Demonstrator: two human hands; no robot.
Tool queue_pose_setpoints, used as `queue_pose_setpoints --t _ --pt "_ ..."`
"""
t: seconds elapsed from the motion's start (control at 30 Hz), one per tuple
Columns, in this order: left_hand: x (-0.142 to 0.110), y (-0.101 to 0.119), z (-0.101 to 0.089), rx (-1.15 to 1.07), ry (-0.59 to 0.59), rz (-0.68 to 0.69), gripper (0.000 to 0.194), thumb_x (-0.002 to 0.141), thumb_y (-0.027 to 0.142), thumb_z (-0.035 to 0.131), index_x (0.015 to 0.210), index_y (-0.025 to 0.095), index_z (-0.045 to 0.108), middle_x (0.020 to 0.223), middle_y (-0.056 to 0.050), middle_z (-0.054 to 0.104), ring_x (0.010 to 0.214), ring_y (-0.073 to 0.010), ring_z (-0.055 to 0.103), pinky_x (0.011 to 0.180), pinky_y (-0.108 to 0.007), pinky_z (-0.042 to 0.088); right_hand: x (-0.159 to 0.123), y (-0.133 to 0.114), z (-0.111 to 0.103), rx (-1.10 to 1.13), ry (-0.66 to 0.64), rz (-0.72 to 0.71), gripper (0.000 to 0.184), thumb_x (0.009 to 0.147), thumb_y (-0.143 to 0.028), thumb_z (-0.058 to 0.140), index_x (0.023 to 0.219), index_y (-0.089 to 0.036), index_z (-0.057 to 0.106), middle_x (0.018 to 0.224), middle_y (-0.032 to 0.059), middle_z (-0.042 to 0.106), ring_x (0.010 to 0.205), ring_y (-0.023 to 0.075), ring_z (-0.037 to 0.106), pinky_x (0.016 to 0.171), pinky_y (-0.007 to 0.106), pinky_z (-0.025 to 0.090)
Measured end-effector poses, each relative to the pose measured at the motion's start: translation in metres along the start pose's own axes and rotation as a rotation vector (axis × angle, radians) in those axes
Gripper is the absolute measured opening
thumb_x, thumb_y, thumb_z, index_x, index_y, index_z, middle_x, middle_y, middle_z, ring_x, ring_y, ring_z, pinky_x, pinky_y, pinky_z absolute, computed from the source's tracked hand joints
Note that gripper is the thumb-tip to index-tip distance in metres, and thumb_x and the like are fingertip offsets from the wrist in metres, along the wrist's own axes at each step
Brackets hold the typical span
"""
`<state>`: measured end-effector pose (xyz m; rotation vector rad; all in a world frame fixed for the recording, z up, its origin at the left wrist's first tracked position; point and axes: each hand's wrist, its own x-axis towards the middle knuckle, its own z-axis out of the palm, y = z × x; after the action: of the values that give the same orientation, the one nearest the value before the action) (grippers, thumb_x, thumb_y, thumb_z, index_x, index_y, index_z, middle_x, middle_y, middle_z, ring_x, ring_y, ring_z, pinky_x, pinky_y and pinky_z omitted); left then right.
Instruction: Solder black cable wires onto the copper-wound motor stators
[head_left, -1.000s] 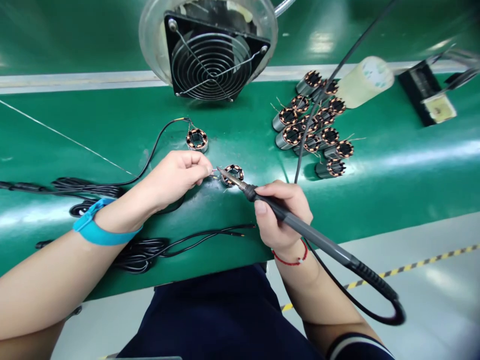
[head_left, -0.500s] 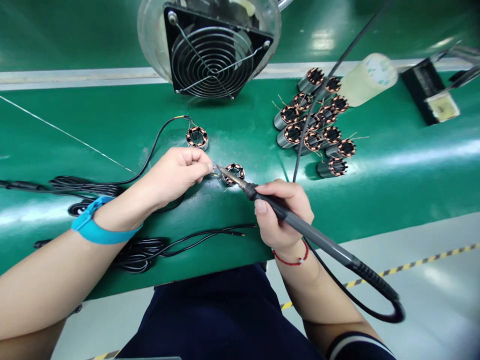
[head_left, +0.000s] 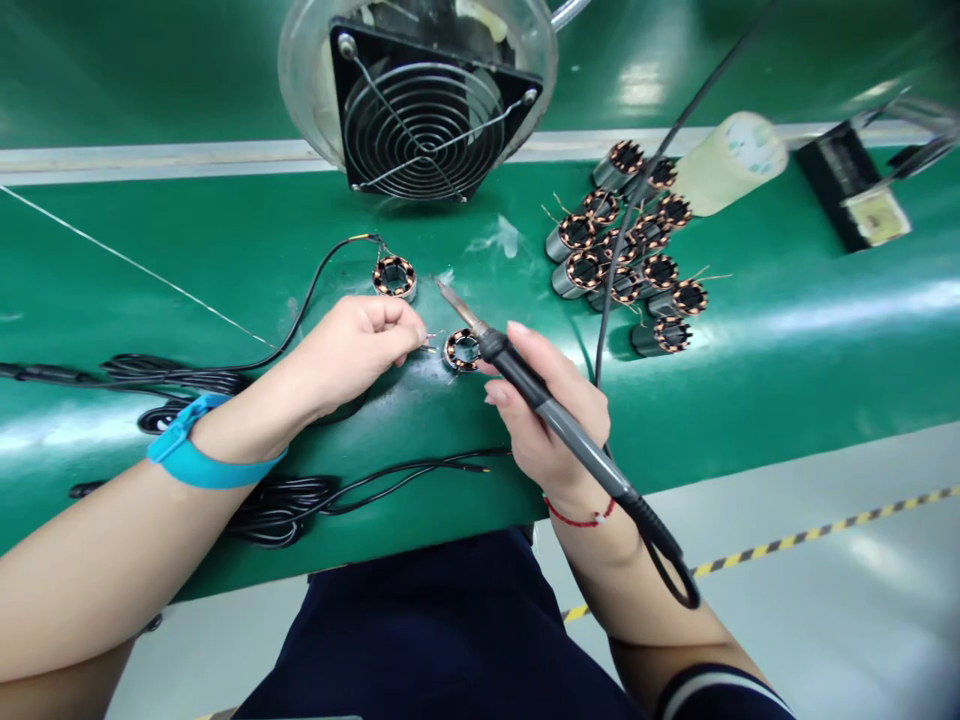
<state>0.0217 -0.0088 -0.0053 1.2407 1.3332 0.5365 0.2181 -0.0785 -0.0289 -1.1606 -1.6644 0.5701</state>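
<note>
"What do I have in each hand?"

"My left hand [head_left: 371,345] pinches fine wire ends [head_left: 430,348] between thumb and forefinger, just beside the copper-wound, black-slotted metal ring [head_left: 451,357] on the glossy green bench [head_left: 465,425]. My right hand [head_left: 551,462] is wrapped around the grey-and-black soldering iron [head_left: 555,412], its tip apart from the wires."

"Which step?"

"Soldering leads, I'd judge; whether the joint is made, I can't tell. Next calls for a steady pinch and a look at the joint."
</note>
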Motion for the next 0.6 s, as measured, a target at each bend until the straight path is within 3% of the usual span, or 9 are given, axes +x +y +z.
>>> queue_pose_setpoints --t 0.1,0.23,0.33,0.4,0.5,0.6 --pt "0.0 0.001 0.0 -0.005 0.007 -0.001 0.011 0.072 0.022 0.059 0.063 0.016 0.059 0.053 0.004 0.047 0.049 -0.0069 0.036 0.05 -0.023 0.025 0.008 -0.004 -0.003 0.027 -0.071 0.042 0.04 0.096 -0.029 0.054 0.136 -0.033 0.049 0.106 0.0014 0.074 0.083 0.02 0.074 0.078 0.041 0.063" --pt "0.0 0.003 0.0 -0.008 0.015 -0.002 0.01 0.071 0.021 0.059 0.063 0.015 0.06 0.053 0.004 0.048 0.049 -0.0072 0.037 0.05 -0.023 0.026 0.032 -0.013 -0.007 -0.069 -0.213 0.078 0.031 0.096 -0.02 0.05 0.125 -0.029 0.055 0.099 0.0003 0.075 0.095 0.0199 0.071 0.09 0.04 0.057" --pt "0.0 0.003 -0.001 -0.006 0.013 0.016 0.008 0.071 0.02 0.059 0.065 0.015 0.061 0.056 0.004 0.051 0.051 -0.0072 0.038 0.052 -0.023 0.028 0.048 -0.011 -0.001 -0.161 -0.376 0.078 0.043 0.088 -0.011 0.052 0.129 -0.023 0.05 0.116 0.0053 0.07 0.106 0.0235 0.066 0.093 0.044 0.053" --pt "0.0 0.001 -0.001 -0.005 0.012 0.021 0.007 0.072 0.02 0.059 0.066 0.015 0.06 0.058 0.004 0.052 0.052 -0.0072 0.039 0.053 -0.023 0.029 0.054 -0.003 0.007 -0.205 -0.436 0.04 0.052 0.084 -0.007 0.051 0.132 -0.023 0.046 0.113 0.005 0.069 0.103 0.0239 0.065 0.092 0.045 0.052" --pt "-0.001 0.0 -0.003 -0.015 0.011 0.029 0.008 0.073 0.021 0.059 0.067 0.016 0.06 0.058 0.004 0.051 0.052 -0.0076 0.039 0.053 -0.023 0.029 0.055 0.012 0.02 -0.171 -0.465 0.031 0.049 0.084 -0.007 0.048 0.131 -0.024 0.046 0.096 0.0012 0.071 0.091 0.02 0.065 0.089 0.04 0.051" --pt "-0.002 0.0 -0.004 -0.032 0.009 0.041 0.008 0.074 0.023 0.059 0.071 0.016 0.06 0.059 0.003 0.053 0.052 -0.0082 0.04 0.052 -0.023 0.029 0.049 0.02 0.025 -0.141 -0.388 0.049 0.046 0.086 -0.01 0.046 0.13 -0.025 0.046 0.092 -0.0003 0.069 0.089 0.0185 0.064 0.091 0.039 0.049"
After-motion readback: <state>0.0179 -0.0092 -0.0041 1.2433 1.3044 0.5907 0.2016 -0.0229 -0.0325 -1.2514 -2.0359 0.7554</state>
